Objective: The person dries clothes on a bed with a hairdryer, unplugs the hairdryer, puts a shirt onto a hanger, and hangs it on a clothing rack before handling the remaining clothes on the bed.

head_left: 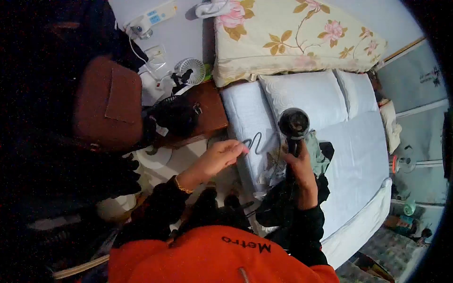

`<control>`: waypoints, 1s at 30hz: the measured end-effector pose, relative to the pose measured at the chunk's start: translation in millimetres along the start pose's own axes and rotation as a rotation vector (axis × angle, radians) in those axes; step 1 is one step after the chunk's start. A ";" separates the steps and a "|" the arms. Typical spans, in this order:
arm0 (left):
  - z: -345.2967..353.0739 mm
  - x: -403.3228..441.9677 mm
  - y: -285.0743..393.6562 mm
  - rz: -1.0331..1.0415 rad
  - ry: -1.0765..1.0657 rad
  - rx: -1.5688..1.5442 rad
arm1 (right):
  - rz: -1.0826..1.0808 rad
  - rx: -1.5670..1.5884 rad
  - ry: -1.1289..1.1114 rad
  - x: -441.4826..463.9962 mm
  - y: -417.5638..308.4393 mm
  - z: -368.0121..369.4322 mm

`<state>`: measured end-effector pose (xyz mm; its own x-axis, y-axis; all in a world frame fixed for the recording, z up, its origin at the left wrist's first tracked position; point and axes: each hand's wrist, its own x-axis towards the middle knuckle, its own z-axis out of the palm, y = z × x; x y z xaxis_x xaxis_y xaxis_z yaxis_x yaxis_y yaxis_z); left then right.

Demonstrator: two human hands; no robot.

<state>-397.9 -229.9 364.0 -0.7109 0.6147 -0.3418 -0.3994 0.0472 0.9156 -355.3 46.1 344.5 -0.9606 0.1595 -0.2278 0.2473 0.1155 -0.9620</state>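
Observation:
My right hand (pixel 302 165) is wrapped round the handle of a dark hair dryer (pixel 294 123), whose round end faces up over the bed's near edge. To its left, my left hand (pixel 222 156) has its fingers pinched together; a thin dark cord (pixel 257 144) loops beside the fingertips, and I cannot make out whether they grip it. Dark and grey-green cloth (pixel 318 155) lies on the bed just right of the dryer.
The bed (pixel 356 155) has white pillows (pixel 306 96) against a floral headboard cover (pixel 292 37). At the left stand a brown nightstand (pixel 212 106), a small white fan (pixel 192 70) and a brown bag (pixel 111 104). Glass panels line the right side.

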 end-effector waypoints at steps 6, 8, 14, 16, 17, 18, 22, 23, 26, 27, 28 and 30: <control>23.2 -5.1 -35.0 0.202 0.154 0.058 | 0.136 0.184 -0.151 -7.5 -2.3 13.1; 42.8 -7.3 -48.3 0.205 0.174 0.164 | 0.314 0.530 -0.302 -8.3 10.2 17.5; 89.4 -38.8 -73.2 0.226 0.233 0.612 | 0.276 0.898 -0.386 -5.9 18.6 34.5; 97.4 -39.3 -111.8 0.236 0.307 0.646 | 0.297 0.752 -0.389 0.4 20.9 21.5; 100.2 -41.6 -119.7 0.232 0.283 0.635 | 0.251 0.682 -0.358 -1.4 17.1 17.2; 103.6 -43.3 -128.4 0.230 0.256 0.622 | 0.257 0.675 -0.368 -5.6 12.8 15.3; 120.3 -35.2 -174.6 0.160 0.072 0.434 | 0.205 0.557 -0.303 -24.5 -14.9 4.2; 123.1 -30.2 -182.9 0.106 -0.002 0.280 | 0.165 0.484 -0.339 -28.1 -18.7 0.0; 124.0 -2.9 -228.0 0.048 0.020 0.051 | 0.129 0.329 -0.372 -44.7 -45.2 -4.9; 124.1 3.1 -229.9 0.042 0.066 0.014 | 0.114 0.295 -0.379 -52.3 -54.4 -4.3; 124.1 9.1 -231.7 0.037 0.113 -0.024 | 0.101 0.261 -0.384 -56.6 -59.1 -4.8; 116.8 29.7 -227.8 0.123 0.547 0.530 | 0.082 0.236 -0.416 -63.5 -63.6 -10.6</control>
<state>-260.4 -130.5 170.1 -0.9722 0.1698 -0.1613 -0.0668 0.4590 0.8859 -308.6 39.0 421.7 -0.9202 -0.2526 -0.2991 0.3354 -0.1145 -0.9351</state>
